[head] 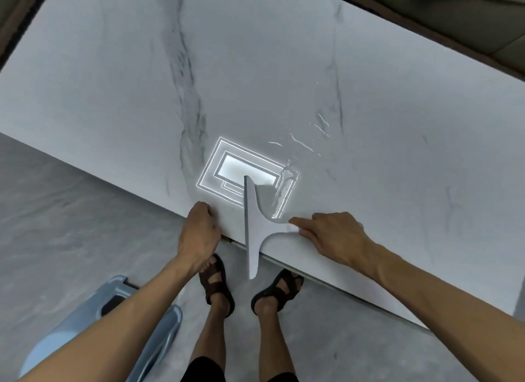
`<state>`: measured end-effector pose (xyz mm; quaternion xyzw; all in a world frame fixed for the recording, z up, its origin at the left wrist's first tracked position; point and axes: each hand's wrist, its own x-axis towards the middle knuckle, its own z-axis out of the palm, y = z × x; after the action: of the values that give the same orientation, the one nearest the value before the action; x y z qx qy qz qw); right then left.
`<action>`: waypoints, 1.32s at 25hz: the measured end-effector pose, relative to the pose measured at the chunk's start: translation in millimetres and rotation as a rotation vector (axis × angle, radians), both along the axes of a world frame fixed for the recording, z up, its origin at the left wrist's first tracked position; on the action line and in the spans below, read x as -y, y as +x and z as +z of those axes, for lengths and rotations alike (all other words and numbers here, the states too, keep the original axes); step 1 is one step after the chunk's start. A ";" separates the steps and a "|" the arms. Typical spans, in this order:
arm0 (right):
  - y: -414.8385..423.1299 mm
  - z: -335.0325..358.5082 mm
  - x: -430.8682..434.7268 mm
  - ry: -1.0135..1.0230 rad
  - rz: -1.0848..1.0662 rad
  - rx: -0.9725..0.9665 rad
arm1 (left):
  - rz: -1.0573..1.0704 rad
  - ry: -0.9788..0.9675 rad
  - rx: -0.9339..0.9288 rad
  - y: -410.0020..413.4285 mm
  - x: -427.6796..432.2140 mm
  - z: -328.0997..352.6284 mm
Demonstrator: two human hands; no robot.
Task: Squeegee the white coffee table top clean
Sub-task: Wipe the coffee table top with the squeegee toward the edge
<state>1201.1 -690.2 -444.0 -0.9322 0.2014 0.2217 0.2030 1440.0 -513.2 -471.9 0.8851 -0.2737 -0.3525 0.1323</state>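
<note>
The white marble-patterned coffee table top point(255, 77) fills most of the view. A white T-shaped squeegee point(253, 225) lies across its near edge, blade to the left, one end hanging over the floor. My right hand point(332, 236) grips the squeegee's handle, index finger stretched along it. My left hand point(200, 231) rests on the table's near edge just left of the blade, fingers curled on the rim. Streaks and droplets of water point(301, 145) glisten to the right of a bright ceiling-light reflection point(241, 168).
A light blue plastic stool point(113, 319) stands on the grey floor at lower left, beside my left arm. My sandalled feet point(247, 290) are right under the table edge. Dark furniture borders the table's far side point(454, 20).
</note>
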 end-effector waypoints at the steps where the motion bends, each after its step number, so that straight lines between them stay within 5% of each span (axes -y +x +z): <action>1: -17.2 4.5 12.2 -0.015 -0.028 -0.005 | -0.051 0.004 -0.024 -8.7 7.4 -1.0; 10: -128.9 45.1 99.4 -0.267 -0.193 -0.093 | -0.261 0.347 -0.080 -22.3 36.2 -12.9; 18: -22.8 9.1 1.6 0.058 0.140 0.020 | -0.274 0.393 -0.041 -17.7 40.7 -18.8; 21: -5.7 -5.0 -9.9 0.025 0.227 0.019 | -0.274 0.386 -0.043 -14.8 37.8 -21.0; 33: -132.3 49.7 116.1 -0.271 -0.049 -0.132 | -0.288 0.344 -0.115 -7.6 39.3 -1.1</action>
<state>1068.8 -806.3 -394.3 -0.9292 0.2653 0.2484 0.0667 1432.4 -552.5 -473.0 0.8248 -0.3250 -0.4592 -0.0569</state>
